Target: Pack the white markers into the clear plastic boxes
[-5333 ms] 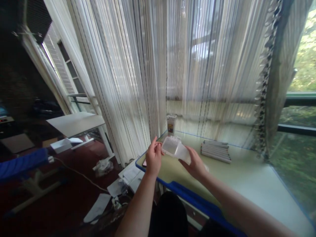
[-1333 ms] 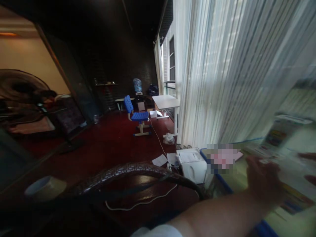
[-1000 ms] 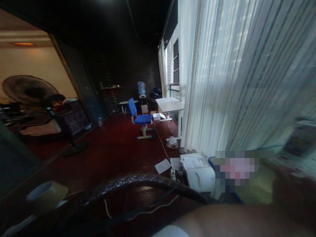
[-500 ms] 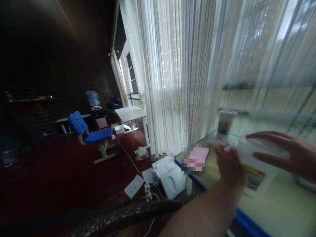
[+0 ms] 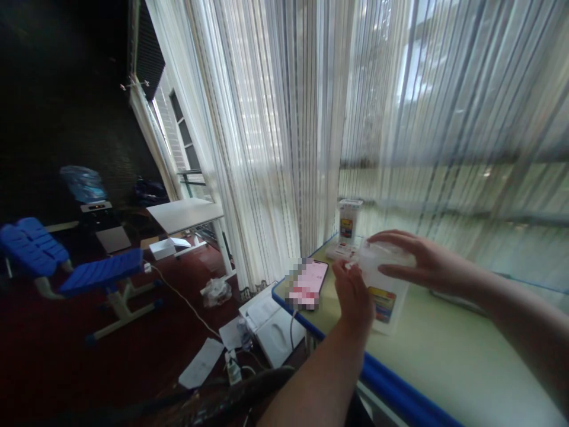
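A translucent plastic container point(image 5: 386, 305) with a colourful label stands on the yellow-green desk near its blue edge. My right hand point(image 5: 406, 255) is curled over its upper part, thumb and fingers gripping the near and far sides. At the container's left side is my left hand point(image 5: 355, 296), fingers bent together around a small white thing point(image 5: 351, 265) too small to name. Behind them a second, similar container point(image 5: 350, 220) stands upright with its lid on. A flat white box point(image 5: 341, 251) lies in front of it. To the left of my left hand lies a pink-screened phone point(image 5: 311, 281), partly pixelated.
A sheer curtain point(image 5: 284, 148) hangs behind the desk point(image 5: 457, 350). On the floor to the left are a white bin-like box point(image 5: 275, 332), papers point(image 5: 202, 362) and cables. Further off stand a blue chair point(image 5: 104, 270), a white table point(image 5: 184, 213) and a water dispenser point(image 5: 86, 184).
The view has turned right, so the desk, chair and hands appear further left. The right hand stays on the container, and the left hand stays at its side.
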